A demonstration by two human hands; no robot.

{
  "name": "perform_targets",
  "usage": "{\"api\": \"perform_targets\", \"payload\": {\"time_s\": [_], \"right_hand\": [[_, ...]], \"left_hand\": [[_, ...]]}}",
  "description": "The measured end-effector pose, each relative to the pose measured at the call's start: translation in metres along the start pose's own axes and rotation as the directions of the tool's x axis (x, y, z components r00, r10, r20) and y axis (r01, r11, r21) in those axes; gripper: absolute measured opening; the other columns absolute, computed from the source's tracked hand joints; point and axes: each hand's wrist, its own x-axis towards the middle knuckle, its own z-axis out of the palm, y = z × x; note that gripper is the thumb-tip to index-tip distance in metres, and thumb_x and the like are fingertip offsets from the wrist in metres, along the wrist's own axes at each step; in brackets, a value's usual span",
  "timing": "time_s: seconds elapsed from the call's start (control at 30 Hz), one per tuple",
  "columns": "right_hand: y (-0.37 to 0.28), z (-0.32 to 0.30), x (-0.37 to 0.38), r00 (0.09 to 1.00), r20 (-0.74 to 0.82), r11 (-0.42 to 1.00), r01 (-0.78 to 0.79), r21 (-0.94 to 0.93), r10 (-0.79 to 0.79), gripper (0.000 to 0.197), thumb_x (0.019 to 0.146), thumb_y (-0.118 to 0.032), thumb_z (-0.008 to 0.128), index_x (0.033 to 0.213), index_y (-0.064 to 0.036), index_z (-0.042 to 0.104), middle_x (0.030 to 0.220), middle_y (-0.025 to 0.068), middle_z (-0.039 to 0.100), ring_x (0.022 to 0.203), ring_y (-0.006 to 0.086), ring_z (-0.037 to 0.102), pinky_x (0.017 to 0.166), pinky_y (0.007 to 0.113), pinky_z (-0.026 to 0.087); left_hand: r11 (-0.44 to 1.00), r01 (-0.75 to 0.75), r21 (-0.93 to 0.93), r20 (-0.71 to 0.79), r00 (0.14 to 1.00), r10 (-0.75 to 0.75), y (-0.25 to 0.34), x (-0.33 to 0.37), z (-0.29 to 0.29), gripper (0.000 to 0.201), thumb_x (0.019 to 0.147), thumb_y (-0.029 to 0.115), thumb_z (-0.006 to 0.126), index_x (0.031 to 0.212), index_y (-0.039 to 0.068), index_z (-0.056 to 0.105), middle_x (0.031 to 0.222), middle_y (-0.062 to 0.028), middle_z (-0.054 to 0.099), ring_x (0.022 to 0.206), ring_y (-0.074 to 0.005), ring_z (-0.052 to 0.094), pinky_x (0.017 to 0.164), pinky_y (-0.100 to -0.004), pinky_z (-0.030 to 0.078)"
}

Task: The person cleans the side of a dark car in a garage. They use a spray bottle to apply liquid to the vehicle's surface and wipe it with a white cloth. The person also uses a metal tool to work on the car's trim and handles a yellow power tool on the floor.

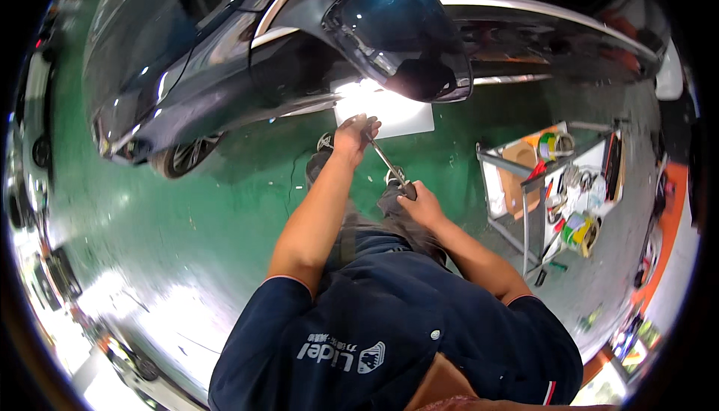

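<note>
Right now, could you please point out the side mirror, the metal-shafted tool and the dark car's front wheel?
Side mirror [397, 36], head view: middle of its glossy housing.
Metal-shafted tool [388, 159], head view: middle of its bare shaft.
Front wheel [187, 158], head view: its spoked rim.

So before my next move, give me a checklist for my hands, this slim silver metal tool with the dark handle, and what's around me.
1. Right hand gripping the handle: ok.
2. Left hand closed at the far end of the slim silver metal tool: ok.
3. Tool's tip in sight: not ok, the left hand covers that end.
4. Left hand's clearance from the glossy dark-blue side mirror: cannot tell, depth unclear.
5. Floor beside the grey metal-framed cart free of loose items: not ok, a small green object lies there.
</note>
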Motion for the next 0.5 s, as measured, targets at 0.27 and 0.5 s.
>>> {"api": "perform_targets", "payload": {"time_s": [0.27, 0.5], "right_hand": [[-0.023, 0.072, 0.062, 0.929, -0.236, 0.955, -0.297, -0.012, 0.286, 0.049, 0.082, -0.032, 0.074, 0.116, -0.0016, 0.055, 0.111, 0.0236, 0.064, 0.106, 0.0412, 0.062, 0.088, 0.047, 0.049], [-0.05, 0.108, 0.065, 0.885, -0.287, 0.928, -0.369, 0.045, 0.366, 0.047, 0.081, -0.033, 0.077, 0.109, -0.0032, 0.055, 0.1, 0.0195, 0.068, 0.096, 0.0383, 0.065, 0.083, 0.046, 0.05]], "left_hand": [[0.972, 0.235, 0.026, 0.201, 0.951, -0.235, -0.006, 0.134, -0.043, 0.012, 0.098, 0.009, 0.059, 0.103, -0.001, 0.055, 0.093, -0.0107, 0.061, 0.09, -0.0222, 0.065, 0.08, -0.0353, 0.058], [0.896, 0.368, -0.249, 0.299, 0.909, -0.291, 0.006, 0.139, -0.067, 0.029, 0.103, 0.014, 0.051, 0.128, -0.003, 0.051, 0.117, -0.0186, 0.065, 0.1, -0.0242, 0.067, 0.092, -0.0383, 0.059]]}}
